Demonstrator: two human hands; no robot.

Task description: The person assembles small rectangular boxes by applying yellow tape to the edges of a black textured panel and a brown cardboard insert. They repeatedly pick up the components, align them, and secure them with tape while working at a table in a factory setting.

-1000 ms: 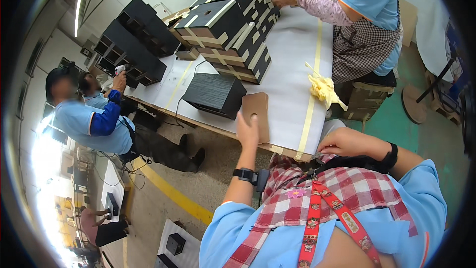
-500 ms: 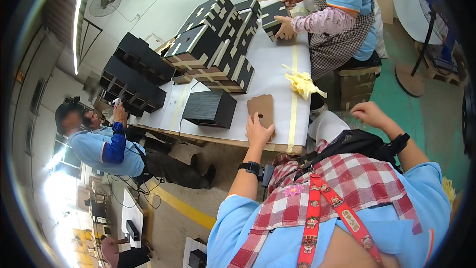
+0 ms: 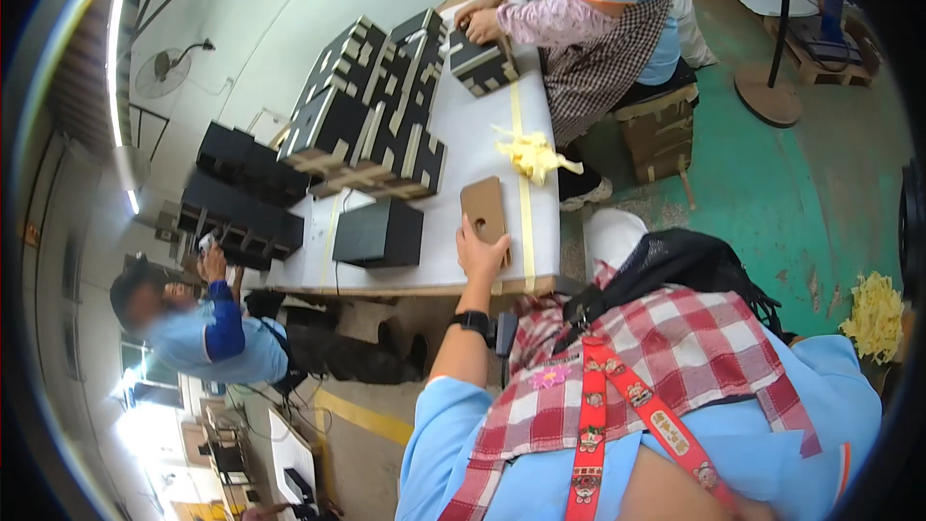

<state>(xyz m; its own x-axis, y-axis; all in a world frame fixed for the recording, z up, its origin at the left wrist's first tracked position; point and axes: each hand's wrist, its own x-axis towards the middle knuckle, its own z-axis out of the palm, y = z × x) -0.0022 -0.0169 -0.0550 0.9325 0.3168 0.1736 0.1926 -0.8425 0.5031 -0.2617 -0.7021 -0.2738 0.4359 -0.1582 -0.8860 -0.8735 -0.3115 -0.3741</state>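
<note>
My left hand [image 3: 479, 253] grips the near end of a flat brown board [image 3: 484, 201] with rounded corners and a round hole. Its fingers lie along the board's left side and the thumb is toward the right edge. The board is over the white-covered table [image 3: 449, 150], near its front edge; I cannot tell whether it is lifted. Left of it stands a black box [image 3: 379, 233] with a dark cable beside it. My right hand is out of view; only the sleeve on that side shows.
Taped black boxes [image 3: 362, 125] are stacked farther back, with more black boxes [image 3: 241, 222] at left. Yellow tape strips [image 3: 536, 156] lie right of the board. Across the table a co-worker [image 3: 588, 29] handles a taped box [image 3: 482, 68]. Another person [image 3: 227, 328] stands at left.
My right hand has left the view. The board appears more tilted under my left hand. The co-worker's box has turned and stands nearer the table's right edge. The whole view has shifted.
</note>
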